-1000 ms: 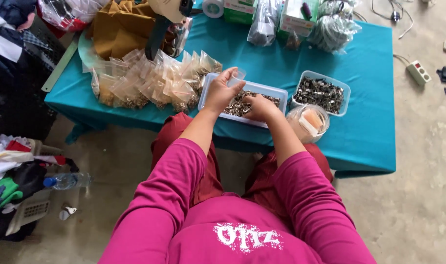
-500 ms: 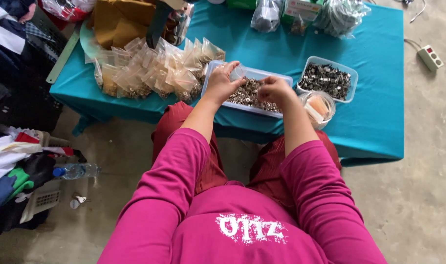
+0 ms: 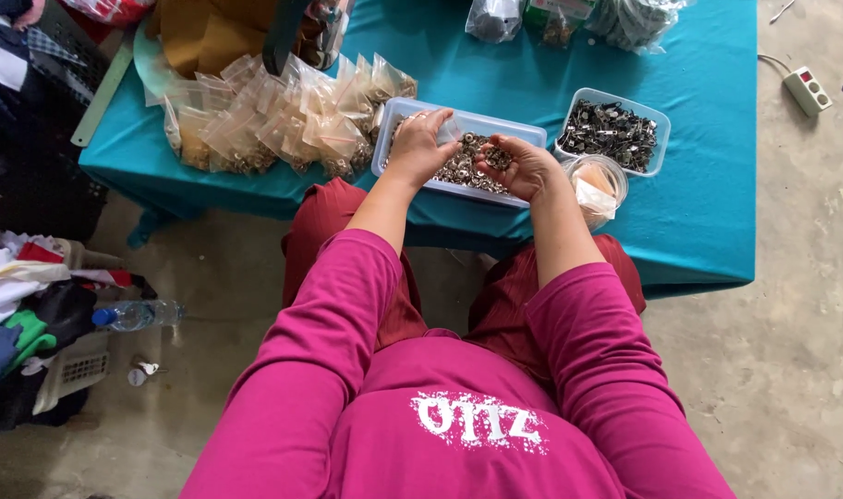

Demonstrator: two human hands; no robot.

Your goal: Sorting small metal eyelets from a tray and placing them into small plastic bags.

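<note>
My left hand [image 3: 421,143] hovers over a clear rectangular tub [image 3: 398,129] of small metal parts and pinches a small clear plastic bag [image 3: 450,127] by its top. Turned palm up beside it, my right hand [image 3: 518,166] cups a little heap of the metal parts [image 3: 497,157]. Both hands are over the near half of the tub, close together. The tub sits on a teal-covered table [image 3: 717,212] in front of my knees.
A pile of filled small clear bags [image 3: 283,125] lies left of the tub. A second tub of dark metal parts [image 3: 613,131] and a round clear container [image 3: 595,183] stand to the right. A power strip [image 3: 806,90] lies on the concrete floor; clothes and a water bottle [image 3: 135,315] at left.
The view has shifted so the table sits higher in frame. My right hand has turned palm up holding parts, and my left hand has lifted a small bag above the tub.
</note>
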